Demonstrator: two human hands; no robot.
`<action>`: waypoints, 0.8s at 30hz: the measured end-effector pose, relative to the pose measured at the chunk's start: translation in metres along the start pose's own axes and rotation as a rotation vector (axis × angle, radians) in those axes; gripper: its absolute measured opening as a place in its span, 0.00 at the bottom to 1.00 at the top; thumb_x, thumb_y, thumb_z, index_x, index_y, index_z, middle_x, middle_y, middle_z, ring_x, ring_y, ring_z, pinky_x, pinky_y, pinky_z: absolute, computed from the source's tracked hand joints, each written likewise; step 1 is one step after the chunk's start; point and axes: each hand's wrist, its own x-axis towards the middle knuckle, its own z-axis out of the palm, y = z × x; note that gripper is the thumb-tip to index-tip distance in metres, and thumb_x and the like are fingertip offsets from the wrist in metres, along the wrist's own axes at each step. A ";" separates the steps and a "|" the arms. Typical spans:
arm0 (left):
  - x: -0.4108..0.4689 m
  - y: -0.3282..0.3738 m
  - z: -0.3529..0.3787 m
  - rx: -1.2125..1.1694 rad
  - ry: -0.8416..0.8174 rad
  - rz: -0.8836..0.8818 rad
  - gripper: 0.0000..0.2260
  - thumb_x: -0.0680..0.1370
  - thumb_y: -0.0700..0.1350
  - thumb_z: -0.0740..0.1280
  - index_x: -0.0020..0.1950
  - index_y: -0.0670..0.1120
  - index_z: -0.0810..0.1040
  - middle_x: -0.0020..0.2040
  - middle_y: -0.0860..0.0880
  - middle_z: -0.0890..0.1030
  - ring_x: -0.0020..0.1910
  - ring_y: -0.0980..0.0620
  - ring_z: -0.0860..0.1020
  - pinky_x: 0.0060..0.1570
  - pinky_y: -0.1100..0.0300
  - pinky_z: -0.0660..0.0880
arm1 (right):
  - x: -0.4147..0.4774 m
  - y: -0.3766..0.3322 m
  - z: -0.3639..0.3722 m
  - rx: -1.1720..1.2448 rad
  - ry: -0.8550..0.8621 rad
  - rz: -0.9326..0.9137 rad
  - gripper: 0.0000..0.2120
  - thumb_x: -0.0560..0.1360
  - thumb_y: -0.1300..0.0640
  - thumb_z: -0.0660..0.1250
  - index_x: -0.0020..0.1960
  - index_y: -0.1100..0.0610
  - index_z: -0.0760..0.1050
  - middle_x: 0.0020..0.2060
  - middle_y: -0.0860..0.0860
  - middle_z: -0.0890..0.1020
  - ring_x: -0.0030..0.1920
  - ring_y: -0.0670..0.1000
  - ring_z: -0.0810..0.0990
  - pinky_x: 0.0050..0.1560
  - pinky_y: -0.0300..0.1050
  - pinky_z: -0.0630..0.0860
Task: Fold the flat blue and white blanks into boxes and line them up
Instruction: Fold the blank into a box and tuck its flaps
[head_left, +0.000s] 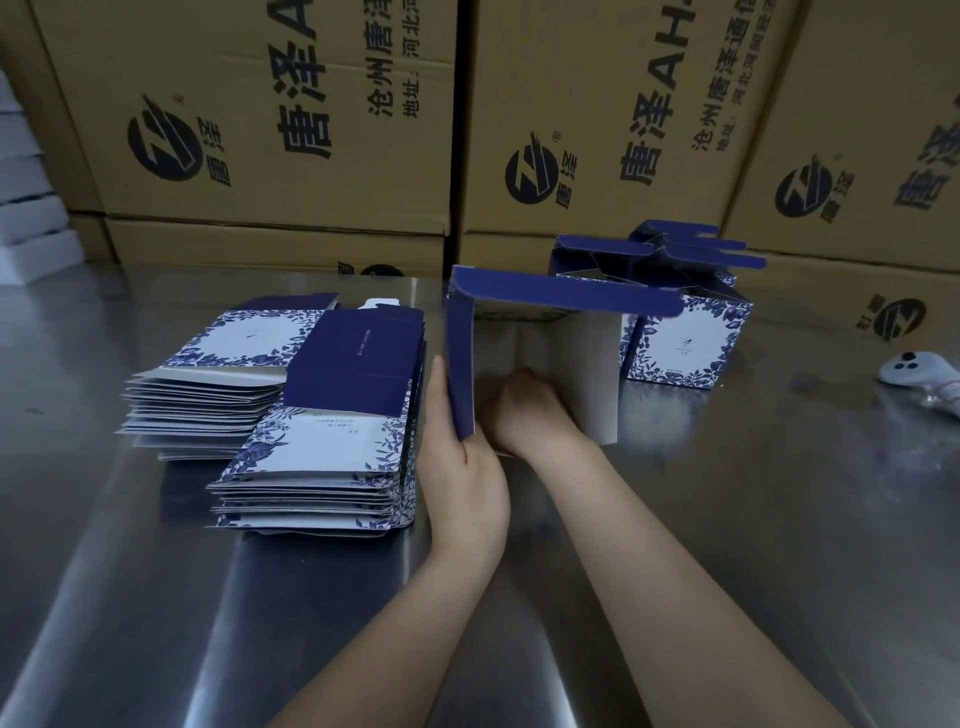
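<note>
**Desk:** Where is the box on the head view?

**Operator:** I see the half-folded box (587, 374) standing on the steel bench (156, 571), just right of centre. Its open side faces me and a dark blue flap runs across its top.

**Desk:** And the hands?

**Operator:** The left hand (462, 467) pinches the box's left blue wall, with straight fingers (439, 384) on the outside and the thumb on the inner side. The right hand (530, 410) is inside the box, against the white interior. Its fingers are hidden from me, so I cannot tell how they lie.

**Desk:** The blanks?

**Operator:** Two stacks of flat blanks (322, 441) lie just left of the left hand, one nearer and one farther. Each shows blue and white floral print on top. A few folded boxes (685, 338) stand close together just behind and to the right of the one in hand, with their top flaps open. A small white device (914, 366) lies near the right edge. Brown printed cartons (291, 104) line the far side.
</note>
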 end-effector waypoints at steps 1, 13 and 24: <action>0.000 0.000 0.000 0.003 -0.003 0.003 0.27 0.82 0.33 0.56 0.77 0.57 0.63 0.75 0.55 0.69 0.74 0.57 0.66 0.72 0.59 0.61 | 0.002 0.001 0.001 0.003 -0.013 -0.004 0.16 0.82 0.52 0.54 0.60 0.59 0.75 0.56 0.58 0.80 0.58 0.57 0.77 0.61 0.46 0.69; -0.001 0.000 -0.001 0.032 -0.034 0.014 0.33 0.78 0.28 0.55 0.78 0.56 0.62 0.75 0.55 0.69 0.72 0.58 0.66 0.72 0.64 0.62 | 0.010 0.005 -0.003 -0.051 -0.002 -0.046 0.15 0.83 0.51 0.54 0.55 0.58 0.76 0.57 0.57 0.80 0.59 0.56 0.76 0.67 0.49 0.66; 0.007 0.002 -0.003 0.002 -0.023 -0.030 0.29 0.82 0.35 0.57 0.78 0.60 0.59 0.76 0.53 0.68 0.76 0.52 0.65 0.75 0.48 0.62 | -0.049 -0.016 -0.025 0.438 0.966 -0.290 0.11 0.69 0.69 0.60 0.37 0.62 0.80 0.32 0.54 0.81 0.32 0.52 0.77 0.34 0.40 0.67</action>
